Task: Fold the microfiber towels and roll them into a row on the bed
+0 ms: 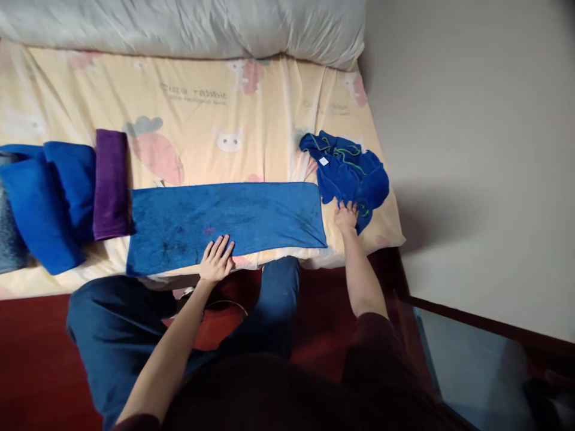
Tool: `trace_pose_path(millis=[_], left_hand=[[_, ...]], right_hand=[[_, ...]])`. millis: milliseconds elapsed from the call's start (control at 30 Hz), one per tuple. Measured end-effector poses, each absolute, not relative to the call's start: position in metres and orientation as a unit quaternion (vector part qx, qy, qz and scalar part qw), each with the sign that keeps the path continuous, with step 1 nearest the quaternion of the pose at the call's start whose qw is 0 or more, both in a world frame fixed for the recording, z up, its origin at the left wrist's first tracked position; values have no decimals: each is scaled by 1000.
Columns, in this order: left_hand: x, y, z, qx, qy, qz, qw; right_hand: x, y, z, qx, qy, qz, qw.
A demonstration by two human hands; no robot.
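A blue towel [260,212] with dark stains lies flat and long across the front of the bed. My left hand [217,257] rests on its near edge, fingers stretched out. To the right, my right hand [345,216] touches the lower edge of a crumpled darker blue cloth [341,167] with green edging and a small white tag. Its fingertips go partly into the folds, so whether they grip the cloth cannot be told. The crumpled cloth sits just beyond the flat towel's right end.
A rolled purple towel [110,185] and folded blue towels [45,209] lie at the left, beside a grey cloth [11,227]. Behind is a pale grey bedding roll [188,27] on the patterned bed sheet [269,126]. A wall [476,131] borders the bed's right side.
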State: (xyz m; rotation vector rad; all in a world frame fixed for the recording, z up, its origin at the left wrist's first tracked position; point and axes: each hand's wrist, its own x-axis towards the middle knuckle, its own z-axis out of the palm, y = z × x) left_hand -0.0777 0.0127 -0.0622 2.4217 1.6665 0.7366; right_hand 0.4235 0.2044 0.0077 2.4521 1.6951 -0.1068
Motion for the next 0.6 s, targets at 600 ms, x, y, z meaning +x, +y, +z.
trace_pose_path(millis=[600], left_hand=[[-80,11,-30,791,556,222,128]], right_hand=[[356,181,14,741,657,-95,-102]])
